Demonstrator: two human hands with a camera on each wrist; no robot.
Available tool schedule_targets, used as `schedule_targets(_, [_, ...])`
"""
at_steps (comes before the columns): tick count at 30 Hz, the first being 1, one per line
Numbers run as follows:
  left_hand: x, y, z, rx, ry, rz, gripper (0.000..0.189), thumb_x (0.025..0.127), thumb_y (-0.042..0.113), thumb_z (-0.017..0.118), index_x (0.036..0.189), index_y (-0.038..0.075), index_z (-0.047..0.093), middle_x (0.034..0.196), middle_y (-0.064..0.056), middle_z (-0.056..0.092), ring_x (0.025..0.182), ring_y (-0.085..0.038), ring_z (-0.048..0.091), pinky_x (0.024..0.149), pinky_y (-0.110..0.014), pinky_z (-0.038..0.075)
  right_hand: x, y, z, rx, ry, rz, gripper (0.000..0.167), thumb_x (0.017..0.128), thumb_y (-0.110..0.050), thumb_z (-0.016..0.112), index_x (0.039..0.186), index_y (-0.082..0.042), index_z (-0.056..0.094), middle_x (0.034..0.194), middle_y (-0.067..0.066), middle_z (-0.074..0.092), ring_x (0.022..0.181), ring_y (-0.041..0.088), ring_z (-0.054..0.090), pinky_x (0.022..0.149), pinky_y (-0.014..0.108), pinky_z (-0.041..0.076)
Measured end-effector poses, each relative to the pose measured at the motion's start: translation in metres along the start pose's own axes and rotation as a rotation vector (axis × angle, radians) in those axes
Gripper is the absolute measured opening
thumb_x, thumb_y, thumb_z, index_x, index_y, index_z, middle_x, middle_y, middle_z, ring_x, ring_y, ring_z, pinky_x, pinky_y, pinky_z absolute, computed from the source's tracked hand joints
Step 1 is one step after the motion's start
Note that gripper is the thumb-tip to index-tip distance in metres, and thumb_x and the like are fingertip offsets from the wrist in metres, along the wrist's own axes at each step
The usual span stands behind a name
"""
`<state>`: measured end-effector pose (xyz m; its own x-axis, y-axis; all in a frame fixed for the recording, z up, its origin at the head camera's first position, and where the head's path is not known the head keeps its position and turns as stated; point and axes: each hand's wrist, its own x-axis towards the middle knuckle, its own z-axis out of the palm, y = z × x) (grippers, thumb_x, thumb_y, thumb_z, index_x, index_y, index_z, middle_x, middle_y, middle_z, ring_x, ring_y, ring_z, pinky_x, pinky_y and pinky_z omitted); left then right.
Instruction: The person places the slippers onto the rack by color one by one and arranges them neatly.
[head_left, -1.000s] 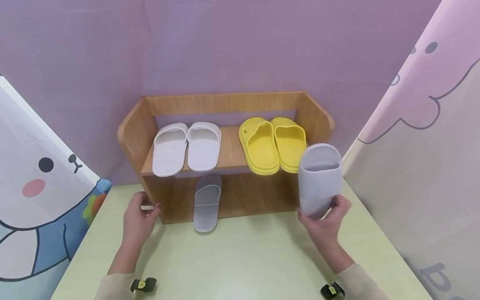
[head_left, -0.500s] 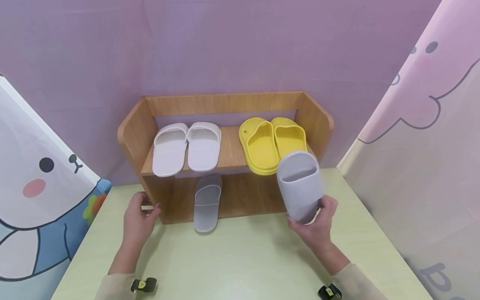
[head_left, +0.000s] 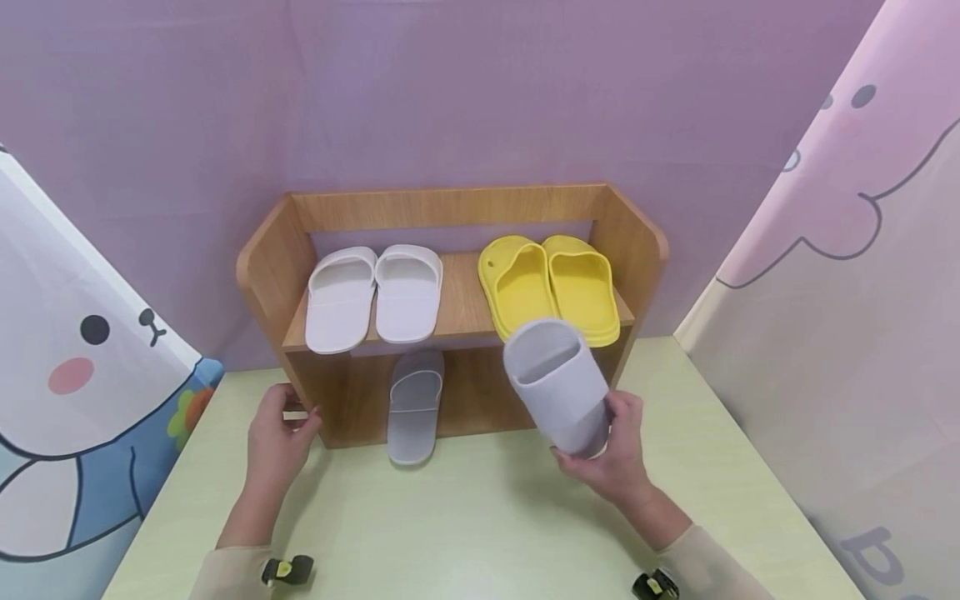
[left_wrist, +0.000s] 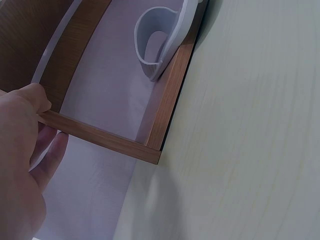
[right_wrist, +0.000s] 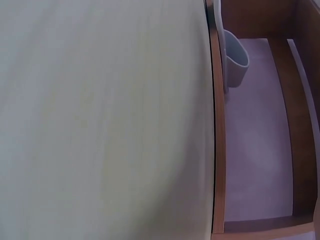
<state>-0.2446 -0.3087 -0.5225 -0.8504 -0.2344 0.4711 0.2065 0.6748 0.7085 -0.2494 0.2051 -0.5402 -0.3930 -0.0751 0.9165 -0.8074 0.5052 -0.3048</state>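
My right hand [head_left: 618, 458] grips a light grey slipper [head_left: 566, 400] by its heel end, toe pointing up and tilted left. It is held in front of the right part of a two-tier wooden shoe rack [head_left: 450, 208], overlapping one of the yellow clogs [head_left: 525, 287] in the head view. My left hand [head_left: 277, 437] holds the rack's left side panel, thumb on one face and fingers on the other, as the left wrist view shows at the panel edge [left_wrist: 100, 137]. A matching grey slipper [head_left: 412, 425] lies on the lower shelf, left of centre, its heel past the front edge.
Two white slippers [head_left: 341, 312] stand side by side on the upper shelf's left, and the yellow clogs on its right. The rack stands on a pale table [head_left: 465, 525] against a purple cloth [head_left: 480, 92]. Printed cloths hang at both sides.
My right hand has carried the grey slipper leftward and slightly down, tilting its toe further left and uncovering the right yellow clog. The left hand has stayed on the rack.
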Motion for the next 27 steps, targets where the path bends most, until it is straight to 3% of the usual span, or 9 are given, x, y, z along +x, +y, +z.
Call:
schedule_targets(5, [-0.001,0.001,0.000,0.009,-0.005,-0.006,0.040,0.095,-0.005,0.079,0.127,0.001,0.058,0.118,-0.015,0.065,0.111,-0.036,0.071,0.079,-0.009,0.058,0.003,-0.006,0.004,-0.001,-0.065,-0.037,0.100,0.084,-0.055,0.086,0.142,0.019,0.050,0.129,0.032,0.049,0.118,0.040,0.049,0.114,0.022,0.044])
schedule_targets(11, [0.000,0.005,-0.002,0.032,-0.023,-0.028,0.041,0.096,-0.004,0.078,0.132,0.002,0.057,0.122,-0.015,0.065,0.115,-0.037,0.069,0.079,0.000,0.048,0.005,-0.010,0.007,-0.030,-0.142,-0.083,0.100,0.092,-0.066,0.074,0.144,0.017,0.052,0.126,0.035,0.051,0.115,0.042,0.052,0.111,0.023,0.042])
schedule_targets(15, [0.000,0.006,-0.002,0.030,-0.025,-0.032,0.041,0.097,-0.004,0.078,0.132,0.002,0.057,0.122,-0.015,0.065,0.115,-0.037,0.070,0.079,-0.001,0.048,0.004,-0.011,0.007,-0.059,-0.205,-0.095,0.098,0.093,-0.066,0.073,0.144,0.015,0.053,0.127,0.032,0.052,0.116,0.040,0.053,0.102,0.030,0.053])
schedule_targets(21, [-0.001,0.004,-0.001,0.021,-0.014,-0.017,0.041,0.096,-0.005,0.078,0.131,0.001,0.057,0.121,-0.016,0.065,0.113,-0.038,0.070,0.078,0.001,0.047,0.004,-0.012,0.006,-0.077,-0.309,-0.083,0.103,0.078,-0.051,0.092,0.147,0.013,0.052,0.129,0.029,0.051,0.116,0.037,0.053,0.084,0.055,0.064])
schedule_targets(27, [-0.001,0.005,-0.001,0.019,-0.015,-0.011,0.041,0.096,-0.005,0.078,0.131,0.001,0.058,0.121,-0.016,0.065,0.113,-0.038,0.070,0.079,0.002,0.046,0.007,-0.014,0.008,-0.092,-0.371,-0.070,0.114,0.060,-0.040,0.101,0.148,0.013,0.052,0.127,0.029,0.052,0.114,0.037,0.056,0.083,0.056,0.066])
